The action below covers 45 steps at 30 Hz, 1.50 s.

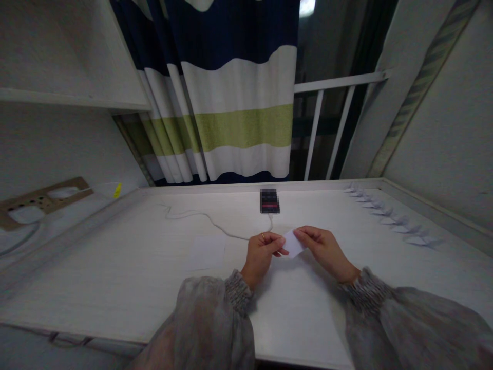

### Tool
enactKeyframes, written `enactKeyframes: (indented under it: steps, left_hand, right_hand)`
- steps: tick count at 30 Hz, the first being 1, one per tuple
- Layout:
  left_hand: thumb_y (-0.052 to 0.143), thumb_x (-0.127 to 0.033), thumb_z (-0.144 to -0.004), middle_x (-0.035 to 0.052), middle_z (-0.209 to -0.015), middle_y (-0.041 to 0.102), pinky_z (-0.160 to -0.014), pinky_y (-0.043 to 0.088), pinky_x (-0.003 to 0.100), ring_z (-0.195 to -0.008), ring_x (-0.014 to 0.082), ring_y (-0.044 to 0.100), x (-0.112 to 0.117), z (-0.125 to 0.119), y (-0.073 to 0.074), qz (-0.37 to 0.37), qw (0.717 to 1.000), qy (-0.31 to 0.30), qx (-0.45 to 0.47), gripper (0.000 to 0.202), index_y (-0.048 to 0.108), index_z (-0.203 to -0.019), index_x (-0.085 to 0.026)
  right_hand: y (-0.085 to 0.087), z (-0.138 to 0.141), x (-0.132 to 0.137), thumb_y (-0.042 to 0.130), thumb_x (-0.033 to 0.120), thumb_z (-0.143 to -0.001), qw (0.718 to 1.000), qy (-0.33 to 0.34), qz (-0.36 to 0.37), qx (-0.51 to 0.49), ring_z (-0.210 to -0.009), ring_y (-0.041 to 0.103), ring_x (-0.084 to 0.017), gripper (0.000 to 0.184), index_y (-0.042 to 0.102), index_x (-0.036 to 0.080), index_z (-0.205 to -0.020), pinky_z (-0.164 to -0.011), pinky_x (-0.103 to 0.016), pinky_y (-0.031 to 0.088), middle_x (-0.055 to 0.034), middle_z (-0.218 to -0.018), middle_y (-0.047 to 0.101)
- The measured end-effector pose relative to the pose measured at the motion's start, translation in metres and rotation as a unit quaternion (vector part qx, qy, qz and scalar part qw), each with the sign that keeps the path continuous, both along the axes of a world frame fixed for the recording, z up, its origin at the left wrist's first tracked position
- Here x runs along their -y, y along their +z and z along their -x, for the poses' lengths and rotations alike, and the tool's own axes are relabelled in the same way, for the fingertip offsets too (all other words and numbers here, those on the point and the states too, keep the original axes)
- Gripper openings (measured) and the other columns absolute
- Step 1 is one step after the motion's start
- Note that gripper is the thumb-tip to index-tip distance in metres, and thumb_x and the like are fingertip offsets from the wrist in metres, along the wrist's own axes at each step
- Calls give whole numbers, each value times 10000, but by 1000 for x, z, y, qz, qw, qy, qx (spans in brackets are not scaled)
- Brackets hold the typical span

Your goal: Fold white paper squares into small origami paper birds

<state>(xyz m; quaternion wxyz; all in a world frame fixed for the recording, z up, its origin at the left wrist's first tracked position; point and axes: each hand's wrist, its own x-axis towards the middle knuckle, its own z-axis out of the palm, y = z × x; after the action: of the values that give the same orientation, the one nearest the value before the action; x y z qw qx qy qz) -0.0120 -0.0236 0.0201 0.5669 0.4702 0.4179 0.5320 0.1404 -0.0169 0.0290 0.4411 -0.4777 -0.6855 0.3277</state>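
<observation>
Between my two hands, a small piece of folded white paper [294, 244] is held a little above the white desk [127, 272]. My left hand [265, 252] pinches its left corner between thumb and fingers, and a ring shows on one finger. On the opposite side, my right hand [318, 246] is closed on the paper's upper right edge. Flat on the desk, left of my hands, lies a stack or sheet of white paper [206, 252]. Several folded white paper figures [400, 222] stand in a row along the right side.
A dark, blurred-out phone-like device [269, 201] rests near the back edge, with a white cable [215, 223] running left from it. A power strip [44, 200] is at the left wall. Striped curtains [242, 118] hang behind the desk beside a white window rail [342, 81].
</observation>
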Motion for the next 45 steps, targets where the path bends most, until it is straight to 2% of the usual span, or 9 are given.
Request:
enactKeyframes:
  steps: [5,9,14,25,30,32,35,38,45]
  left_hand:
    - [638,-310,-592,-19,-457,530,-461,333,201,-416,69,469,-1,-1,0,-24,997,-47,-49,204,595,-613,-112]
    - [654,-296,-583,-28,-522,519,-467,322,194,-468,59,433,-4,-1,-2,-57,995,-40,-71,196,598,-649,-119]
    - [671,-281,-558,-29,-501,513,-487,317,199,-476,59,421,-6,0,-5,-50,998,-27,-26,191,575,-584,-118]
    - [684,-251,-517,-29,-505,524,-488,297,201,-463,53,409,-4,-5,-4,8,995,46,86,180,574,-567,-118]
    - [659,-236,-534,-37,-531,518,-480,273,188,-475,42,400,-16,12,-2,22,981,164,100,158,581,-609,-120]
    - [660,-221,-530,-37,-534,514,-476,265,184,-473,37,386,-19,17,-2,18,979,183,90,155,582,-614,-117]
    - [649,-233,-548,-33,-521,508,-466,262,186,-467,42,387,-16,14,-3,22,985,150,77,148,572,-600,-118]
    - [650,-268,-564,-30,-511,502,-455,265,187,-456,47,387,-11,3,-6,15,994,88,64,172,561,-584,-122]
    - [621,-400,-631,17,-644,549,-499,341,189,-574,84,475,-10,0,-8,13,996,-21,81,290,600,-696,-118]
  right_hand:
    - [6,-2,2,447,348,-773,996,7,-58,71,-584,526,-139,299,624,146,-641,-559,-239,395,-22,-605,603]
    - [5,1,4,443,325,-779,991,57,-61,105,-595,551,-146,293,641,150,-653,-554,-237,401,-33,-628,633]
    - [1,4,3,423,347,-791,991,76,-41,106,-588,531,-140,314,638,142,-693,-530,-231,391,-34,-623,612]
    - [9,7,2,420,337,-767,992,89,-16,87,-553,454,-114,278,533,164,-581,-531,-229,346,12,-549,488]
    - [6,-5,-1,439,347,-742,996,55,17,72,-528,442,-116,262,521,170,-566,-529,-237,337,22,-509,461]
    - [4,-9,-3,439,360,-745,998,41,20,44,-540,451,-118,269,522,170,-574,-553,-242,350,21,-518,469]
    - [-1,-7,-4,443,380,-767,999,36,-1,8,-622,479,-123,263,542,167,-647,-620,-247,368,9,-607,514]
    - [-7,2,-4,466,410,-769,997,78,14,-24,-663,475,-122,252,544,170,-757,-613,-241,367,6,-686,529]
    - [-10,6,-5,573,485,-654,980,82,112,-144,-535,420,-97,342,520,152,-596,-543,-237,333,28,-540,481]
